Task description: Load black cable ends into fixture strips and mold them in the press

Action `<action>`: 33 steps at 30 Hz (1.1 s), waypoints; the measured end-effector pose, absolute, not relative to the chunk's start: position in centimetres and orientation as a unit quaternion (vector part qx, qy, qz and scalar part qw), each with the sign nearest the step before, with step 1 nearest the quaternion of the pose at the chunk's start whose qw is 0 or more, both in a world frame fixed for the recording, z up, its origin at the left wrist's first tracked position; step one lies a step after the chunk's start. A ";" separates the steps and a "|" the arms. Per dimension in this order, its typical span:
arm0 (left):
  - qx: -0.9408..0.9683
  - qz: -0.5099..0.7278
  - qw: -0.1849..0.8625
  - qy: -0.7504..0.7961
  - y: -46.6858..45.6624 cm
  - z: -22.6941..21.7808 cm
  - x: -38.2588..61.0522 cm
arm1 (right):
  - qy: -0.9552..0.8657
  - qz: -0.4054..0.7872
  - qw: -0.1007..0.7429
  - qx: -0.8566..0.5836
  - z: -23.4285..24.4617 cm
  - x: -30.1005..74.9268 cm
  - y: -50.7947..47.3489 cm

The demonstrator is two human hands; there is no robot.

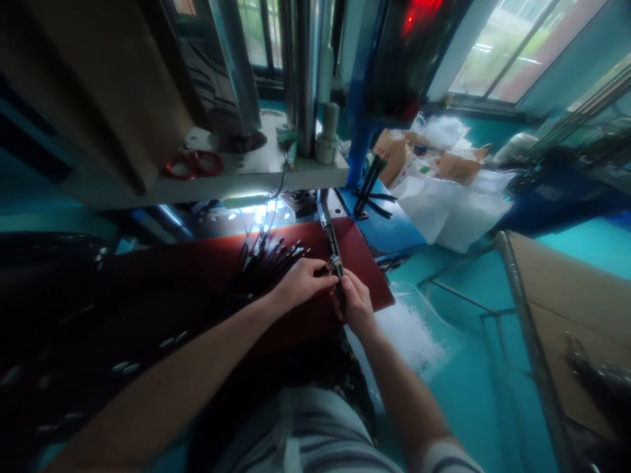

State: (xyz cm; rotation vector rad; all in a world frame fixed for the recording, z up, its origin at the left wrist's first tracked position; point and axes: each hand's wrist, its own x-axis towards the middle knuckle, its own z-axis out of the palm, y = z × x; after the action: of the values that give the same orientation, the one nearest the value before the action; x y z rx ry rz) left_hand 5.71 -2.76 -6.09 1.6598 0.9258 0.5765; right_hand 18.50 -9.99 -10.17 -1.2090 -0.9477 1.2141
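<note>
A long narrow metal bar [328, 230], like a slim mould insert, reaches from the machine's bed over the red-brown work surface [362, 263] toward me. My right hand [357, 301] is wrapped round its dark near end. At the bar's near part, my left hand [306, 281] pinches with thumb and fingertips; a small dark piece seems to be between them, too blurred to name. Just left of the bar, a bundle of thin black cables [276, 257] lies with many ends pointing at the lit machine opening.
Red-handled scissors [193, 164] lie on the machine's pale plate [236, 174], beside steel columns [299, 79]. Black rods [371, 187] stand on a blue ledge at right. Clear bags of white scraps [411, 335] sit below right, near a cardboard-topped metal cart [557, 282].
</note>
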 end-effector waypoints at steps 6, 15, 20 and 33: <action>0.619 0.213 0.665 0.360 -1.6 -5.2 4.1 | -0.333 0.538 0.587 -0.506 -10.0 18.6 -10.2; 0.676 0.205 0.555 0.440 -2.0 -5.7 5.0 | -0.380 0.532 0.574 -0.493 -10.7 18.6 -10.3; 0.665 0.183 0.562 0.457 -1.7 -5.9 5.3 | -0.395 0.528 0.567 -0.493 -10.7 18.8 -10.3; 0.713 0.268 0.500 0.412 -1.8 -6.0 4.7 | -0.468 0.480 0.534 -0.515 -9.8 18.0 -10.2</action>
State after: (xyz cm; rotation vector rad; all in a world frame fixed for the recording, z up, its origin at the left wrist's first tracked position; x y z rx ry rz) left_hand 4.66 -1.83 -6.04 1.7252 0.9955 0.6472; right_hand 18.02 -10.23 -9.85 -1.2282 -1.1147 1.1438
